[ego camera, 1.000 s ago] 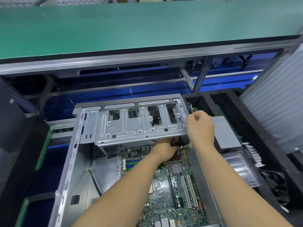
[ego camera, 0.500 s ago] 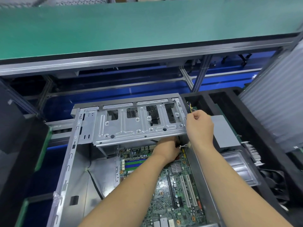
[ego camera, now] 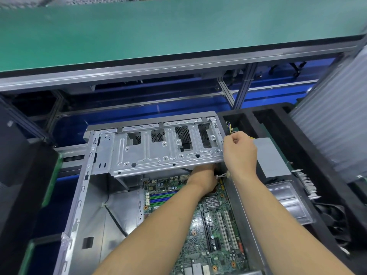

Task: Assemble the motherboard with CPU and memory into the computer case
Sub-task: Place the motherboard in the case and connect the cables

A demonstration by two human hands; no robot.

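Note:
The open grey computer case point(ego camera: 83, 195) lies flat in front of me. Inside it, on the right, sits the green motherboard point(ego camera: 212, 231) with blue and green memory slots point(ego camera: 160, 198). A silver drive cage point(ego camera: 158, 153) spans the case's far end. My left hand point(ego camera: 202, 179) reaches under the cage's near edge, so its fingers are hidden. My right hand point(ego camera: 240, 151) is at the cage's right end, fingers curled round thin coloured wires point(ego camera: 231, 129) that run up over the case wall. A white connector point(ego camera: 222, 176) hangs below that wrist.
A black foam tray point(ego camera: 309, 159) at the right holds a grey block point(ego camera: 270, 155), a silver metal part point(ego camera: 288, 203) and a black fan point(ego camera: 335, 219). A green conveyor point(ego camera: 178, 32) runs across the back. White ribbed foam point(ego camera: 337, 120) stands far right. Black bins point(ego camera: 21, 185) flank the left.
Both hands stay near the cage's right end. The view has shifted slightly; my left hand has pushed a little further under the cage.

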